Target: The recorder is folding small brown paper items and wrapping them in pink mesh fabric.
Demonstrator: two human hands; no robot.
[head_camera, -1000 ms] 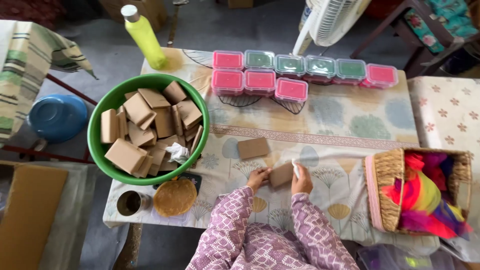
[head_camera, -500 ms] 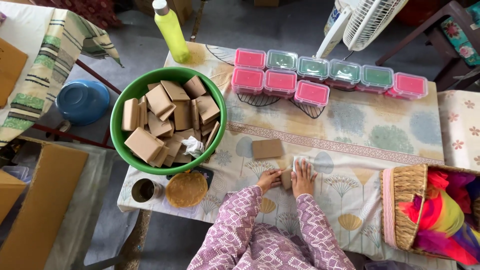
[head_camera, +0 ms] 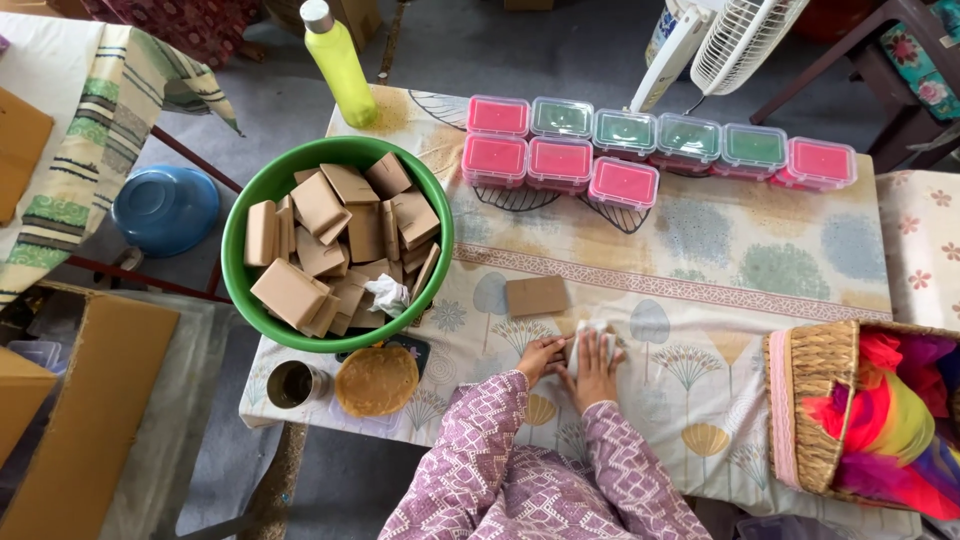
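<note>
White cloth (head_camera: 590, 338) under right hand (head_camera: 598, 365)

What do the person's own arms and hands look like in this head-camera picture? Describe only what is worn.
Both arms are covered to the wrist by long sleeves of pale purple cloth printed with a fine white lattice-like pattern. The left hand and right hand are bare: no gloves. Any rings, bangles or a watch are too small to make out.
</note>
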